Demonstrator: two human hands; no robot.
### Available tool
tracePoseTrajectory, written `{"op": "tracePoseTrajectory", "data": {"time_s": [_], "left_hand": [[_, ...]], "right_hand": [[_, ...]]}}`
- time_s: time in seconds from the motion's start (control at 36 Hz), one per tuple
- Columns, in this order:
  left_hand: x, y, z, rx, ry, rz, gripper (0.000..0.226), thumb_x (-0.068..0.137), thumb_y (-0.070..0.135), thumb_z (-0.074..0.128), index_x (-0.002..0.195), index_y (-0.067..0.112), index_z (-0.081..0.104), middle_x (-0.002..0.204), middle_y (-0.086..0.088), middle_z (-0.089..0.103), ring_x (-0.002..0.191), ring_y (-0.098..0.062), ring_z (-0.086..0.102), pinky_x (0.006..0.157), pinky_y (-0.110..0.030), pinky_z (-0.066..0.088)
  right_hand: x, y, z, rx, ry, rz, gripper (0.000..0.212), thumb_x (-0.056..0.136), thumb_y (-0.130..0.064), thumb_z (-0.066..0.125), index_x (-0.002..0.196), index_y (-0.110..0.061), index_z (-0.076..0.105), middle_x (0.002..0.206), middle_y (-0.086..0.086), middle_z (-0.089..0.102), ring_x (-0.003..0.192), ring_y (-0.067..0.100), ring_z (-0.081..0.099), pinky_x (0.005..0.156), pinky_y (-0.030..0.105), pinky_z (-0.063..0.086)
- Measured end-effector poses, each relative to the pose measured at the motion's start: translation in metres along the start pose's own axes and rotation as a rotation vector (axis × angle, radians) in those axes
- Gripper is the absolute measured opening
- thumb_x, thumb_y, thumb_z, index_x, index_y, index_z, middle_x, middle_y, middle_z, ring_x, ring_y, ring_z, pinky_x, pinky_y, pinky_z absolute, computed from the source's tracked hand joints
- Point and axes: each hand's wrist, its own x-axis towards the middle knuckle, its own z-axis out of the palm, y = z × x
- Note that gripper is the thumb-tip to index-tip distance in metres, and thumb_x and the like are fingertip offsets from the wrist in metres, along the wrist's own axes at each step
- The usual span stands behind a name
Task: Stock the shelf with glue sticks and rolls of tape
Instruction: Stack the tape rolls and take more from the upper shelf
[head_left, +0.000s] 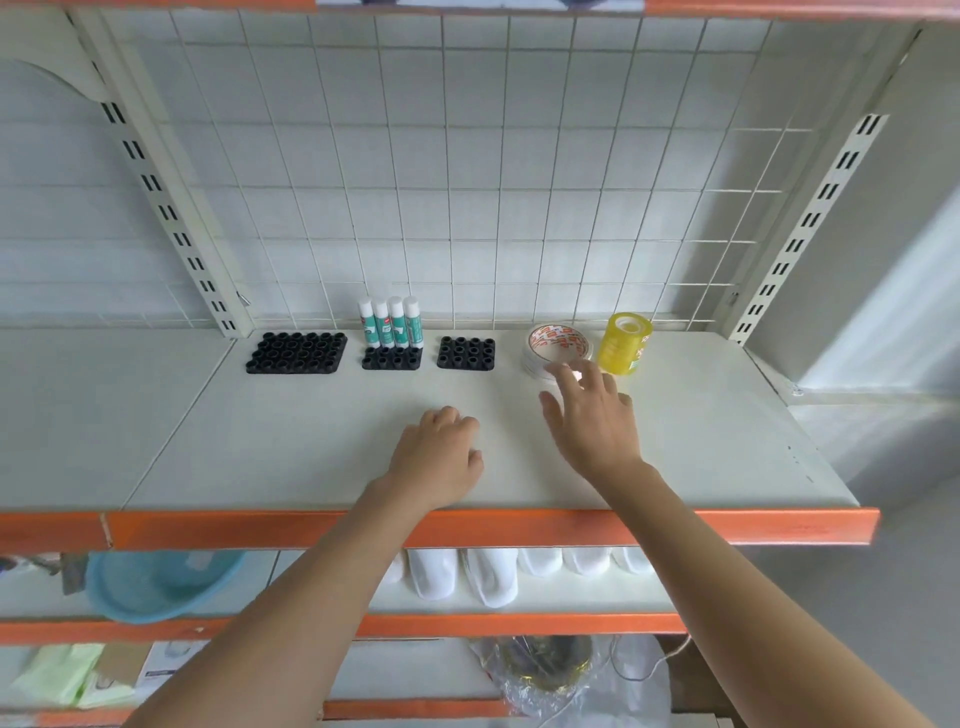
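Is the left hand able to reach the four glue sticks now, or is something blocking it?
Probably yes. The left hand rests on bare shelf, and the glue sticks stand ahead in the back row of their black holder, whose front sockets are empty.

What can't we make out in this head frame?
- Head view: the right hand covers the near edge of the white tape stack; contact unclear.
- Glue sticks: label text too small.
- Left hand: fingers curl under, palm side hidden.
- White items on the lower shelf: tops cut off by the orange shelf edge.
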Motion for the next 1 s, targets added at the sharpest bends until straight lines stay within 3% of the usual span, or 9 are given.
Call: {"op": "tracePoseTrajectory", "data": {"time_s": [0.08, 0.19, 0.33, 0.44, 0.56, 0.67, 0.83, 0.94, 1.0], "left_hand": [[-0.015, 0.003, -0.02, -0.036, 0.0, 0.024, 0.026, 0.095, 0.027, 0.041, 0.108, 0.016, 0.061, 0.115, -0.003, 0.054, 0.113, -0.023, 0.049, 0.089, -0.036, 0.045], [-0.043, 0.002, -0.053, -0.058, 0.117, 0.071, 0.022, 0.095, 0.026, 0.042, 0.104, 0.019, 0.062, 0.109, 0.001, 0.056, 0.105, -0.02, 0.054, 0.081, -0.033, 0.045], [-0.089, -0.007, -0.103, -0.072, 0.316, 0.16, 0.019, 0.095, 0.029, 0.043, 0.1, 0.022, 0.061, 0.102, 0.008, 0.056, 0.101, -0.014, 0.052, 0.074, -0.03, 0.042], [-0.128, -0.019, -0.142, -0.169, 0.49, 0.223, 0.016, 0.093, 0.028, 0.05, 0.094, 0.022, 0.065, 0.098, 0.007, 0.061, 0.098, -0.017, 0.057, 0.076, -0.035, 0.05], [-0.167, -0.031, -0.179, -0.192, 0.648, 0.293, 0.013, 0.089, 0.027, 0.054, 0.083, 0.024, 0.065, 0.084, 0.011, 0.061, 0.081, -0.015, 0.057, 0.062, -0.031, 0.047], [-0.206, -0.035, -0.217, -0.228, 0.749, 0.361, 0.021, 0.085, 0.037, 0.042, 0.082, 0.031, 0.062, 0.085, 0.016, 0.061, 0.081, -0.006, 0.053, 0.063, -0.03, 0.047], [-0.244, -0.033, -0.27, -0.264, 0.921, 0.47, 0.013, 0.085, 0.03, 0.05, 0.08, 0.029, 0.061, 0.081, 0.013, 0.061, 0.079, -0.008, 0.048, 0.057, -0.025, 0.042], [-0.249, -0.028, -0.305, -0.257, 1.003, 0.502, 0.014, 0.085, 0.03, 0.05, 0.08, 0.027, 0.063, 0.081, 0.012, 0.061, 0.078, -0.008, 0.049, 0.058, -0.025, 0.042], [-0.246, -0.023, -0.32, -0.26, 1.02, 0.525, 0.016, 0.085, 0.03, 0.049, 0.08, 0.025, 0.063, 0.08, 0.01, 0.06, 0.074, -0.009, 0.053, 0.06, -0.03, 0.046]], "right_hand": [[-0.015, -0.013, -0.015, 0.022, -0.012, -0.003, 0.041, 0.098, -0.037, 0.047, 0.136, -0.024, 0.048, 0.136, 0.007, 0.048, 0.118, 0.032, 0.05, 0.086, 0.045, 0.045], [-0.036, -0.036, -0.039, 0.075, 0.013, -0.009, 0.042, 0.099, -0.039, 0.045, 0.139, -0.027, 0.045, 0.139, 0.005, 0.047, 0.122, 0.029, 0.049, 0.089, 0.044, 0.045], [-0.066, -0.073, -0.079, 0.119, 0.197, -0.051, 0.046, 0.094, -0.045, 0.038, 0.132, -0.024, 0.053, 0.124, 0.003, 0.058, 0.106, 0.029, 0.06, 0.076, 0.04, 0.051], [-0.089, -0.106, -0.115, 0.154, 0.297, -0.079, 0.048, 0.094, -0.048, 0.035, 0.132, -0.025, 0.054, 0.127, 0.0, 0.058, 0.113, 0.024, 0.057, 0.082, 0.038, 0.053], [-0.115, -0.142, -0.151, 0.164, 0.418, -0.11, 0.043, 0.095, -0.046, 0.04, 0.128, -0.024, 0.056, 0.123, -0.003, 0.059, 0.112, 0.02, 0.057, 0.08, 0.035, 0.053], [-0.138, -0.174, -0.188, 0.156, 0.547, -0.143, 0.04, 0.095, -0.041, 0.045, 0.13, -0.025, 0.053, 0.125, -0.004, 0.057, 0.111, 0.018, 0.056, 0.081, 0.032, 0.051], [-0.148, -0.207, -0.245, 0.108, 0.738, -0.187, 0.04, 0.094, -0.041, 0.047, 0.13, -0.025, 0.054, 0.127, -0.004, 0.056, 0.115, 0.017, 0.055, 0.078, 0.022, 0.041], [-0.136, -0.221, -0.28, 0.065, 0.82, -0.23, 0.04, 0.094, -0.041, 0.047, 0.13, -0.025, 0.054, 0.128, -0.005, 0.056, 0.114, 0.016, 0.054, 0.075, 0.022, 0.041], [-0.127, -0.225, -0.294, 0.07, 0.837, -0.248, 0.041, 0.094, -0.041, 0.046, 0.13, -0.023, 0.055, 0.127, -0.003, 0.056, 0.116, 0.017, 0.052, 0.082, 0.025, 0.044]]}}
